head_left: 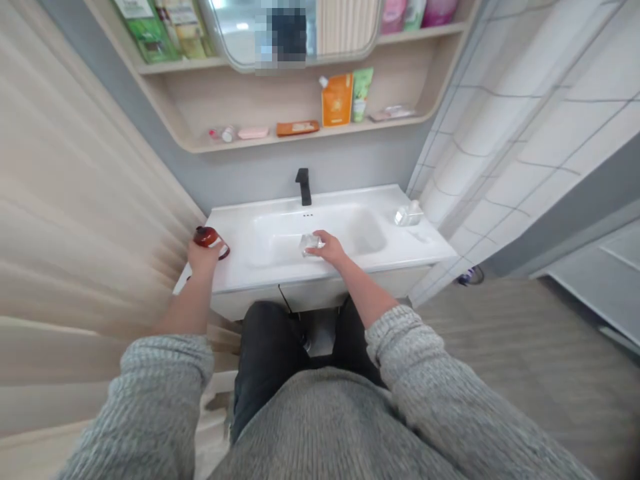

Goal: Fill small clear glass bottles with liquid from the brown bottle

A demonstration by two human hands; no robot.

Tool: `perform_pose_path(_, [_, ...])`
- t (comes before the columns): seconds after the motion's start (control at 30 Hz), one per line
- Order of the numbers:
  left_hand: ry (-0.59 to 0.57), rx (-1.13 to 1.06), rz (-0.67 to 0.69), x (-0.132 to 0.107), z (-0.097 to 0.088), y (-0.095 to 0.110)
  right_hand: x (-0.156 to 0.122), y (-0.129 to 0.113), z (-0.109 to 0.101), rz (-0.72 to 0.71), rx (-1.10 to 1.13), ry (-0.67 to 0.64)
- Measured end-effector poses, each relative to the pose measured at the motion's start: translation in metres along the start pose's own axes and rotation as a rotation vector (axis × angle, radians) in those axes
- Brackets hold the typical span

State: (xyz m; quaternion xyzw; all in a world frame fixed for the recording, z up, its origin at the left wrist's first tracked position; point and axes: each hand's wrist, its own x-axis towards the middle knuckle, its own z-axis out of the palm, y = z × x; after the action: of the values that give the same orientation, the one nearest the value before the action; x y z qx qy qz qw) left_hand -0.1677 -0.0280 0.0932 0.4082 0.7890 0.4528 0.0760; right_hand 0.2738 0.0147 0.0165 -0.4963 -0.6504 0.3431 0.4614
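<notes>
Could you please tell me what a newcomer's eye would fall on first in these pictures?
The white sink dominates the centre, with a black faucet behind it. The right hand holds a clear glass object over the basin, while the left hand grips a dark red container at the sink's left edge.

head camera | faces forward, down | near washbasin (235, 230) | sees left hand (203, 258), right hand (329, 248)

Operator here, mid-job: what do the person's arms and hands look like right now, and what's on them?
The person wears a chunky grey knit sweater. The left sleeve and the right sleeve are in the same loose knit and end on the forearms, leaving them bare. The left hand and the right hand wear no gloves, and no watch or cable shows.
</notes>
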Motion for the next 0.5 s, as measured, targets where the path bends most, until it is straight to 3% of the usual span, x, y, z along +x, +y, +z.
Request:
perform_pose_path(0.07, [0.069,0.024,-0.085,0.004,-0.003,0.001,-0.001,-0.001,-0.001,-0.008,-0.017,-0.007])
perform_pose_path(0.27, [0.027,0.027,-0.060,-0.004,-0.004,0.007,-0.001,-0.001,-0.002,-0.032,-0.048,-0.018])
perform_pose_path(0.43, [0.208,-0.008,0.181,-0.065,0.004,0.013,0.002,0.005,0.001,-0.021,-0.005,-0.013])
perform_pose_path(0.5, [0.010,-0.046,0.380,-0.096,0.023,0.023,0.003,0.008,0.002,-0.011,0.007,0.002])
